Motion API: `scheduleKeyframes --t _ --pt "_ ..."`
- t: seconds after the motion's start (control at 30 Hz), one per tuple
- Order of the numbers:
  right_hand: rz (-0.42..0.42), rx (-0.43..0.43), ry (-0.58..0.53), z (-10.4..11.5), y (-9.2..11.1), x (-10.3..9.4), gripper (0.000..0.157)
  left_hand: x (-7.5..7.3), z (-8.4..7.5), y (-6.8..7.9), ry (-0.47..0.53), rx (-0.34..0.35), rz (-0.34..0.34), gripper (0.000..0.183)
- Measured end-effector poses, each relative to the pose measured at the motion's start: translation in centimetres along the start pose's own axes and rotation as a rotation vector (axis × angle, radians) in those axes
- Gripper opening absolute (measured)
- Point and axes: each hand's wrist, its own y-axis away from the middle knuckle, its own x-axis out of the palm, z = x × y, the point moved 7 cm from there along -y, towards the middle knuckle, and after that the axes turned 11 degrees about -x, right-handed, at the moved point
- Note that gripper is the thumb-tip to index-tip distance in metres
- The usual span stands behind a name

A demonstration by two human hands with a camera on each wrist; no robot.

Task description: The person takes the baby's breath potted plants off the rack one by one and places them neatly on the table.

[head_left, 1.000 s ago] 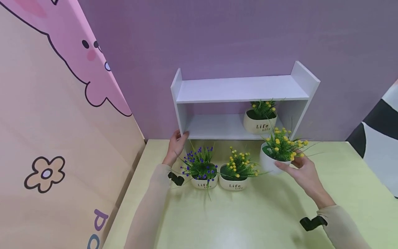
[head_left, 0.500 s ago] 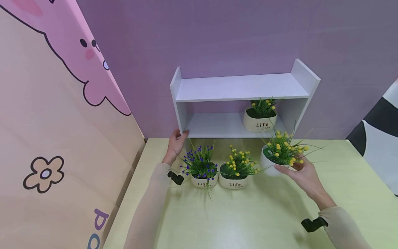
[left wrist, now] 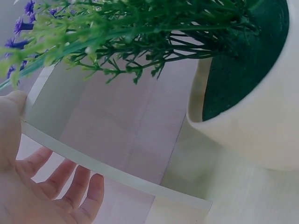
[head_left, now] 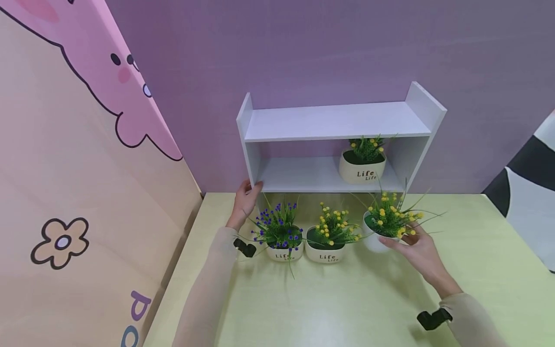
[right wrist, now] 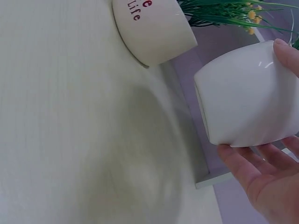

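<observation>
My left hand (head_left: 244, 205) grips the left side panel of a white two-tier shelf (head_left: 334, 122); in the left wrist view the thumb lies on one side of the panel's edge, the fingers (left wrist: 88, 191) on the other. With my right hand (head_left: 420, 255) I hold a white flowerpot (right wrist: 250, 95) of yellow artificial flowers (head_left: 392, 217) above the table, in front of the shelf's right end. Thumb and fingers span its sides. On the table stand a purple-flowered pot (head_left: 284, 254) and a yellow-flowered pot (head_left: 325, 257), side by side, both lettered "Life".
Another yellow-flowered pot (head_left: 362, 173) sits on the shelf's lower tier, at the right. The shelf stands at the back of the pale table (head_left: 303, 308), against a purple wall (head_left: 303, 48). A cartoon-printed panel (head_left: 99, 193) borders the left.
The flowerpot in my right hand has come slightly lower and nearer to me, its flowers swinging a little. My left hand keeps its grip on the shelf.
</observation>
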Motion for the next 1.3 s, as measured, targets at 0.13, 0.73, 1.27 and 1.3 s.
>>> scheduleKeyframes --t 0.13,0.73,1.27,1.3 --pt "0.0 -0.003 0.0 -0.1 0.0 0.4 0.104 -0.1 -0.3 -0.1 -0.001 0.007 0.0 0.061" --pt "0.03 0.051 -0.029 -2.2 0.4 1.8 0.117 -0.1 -0.6 -0.2 0.01 0.006 -0.001 0.063" --pt "0.04 -0.024 -0.006 -3.2 0.8 2.8 0.098 -0.1 0.2 -0.3 0.013 0.003 -0.005 0.062" --pt "0.043 -0.021 -0.003 -3.3 0.8 2.9 0.101 -0.1 0.3 -0.3 0.013 0.001 -0.005 0.063"
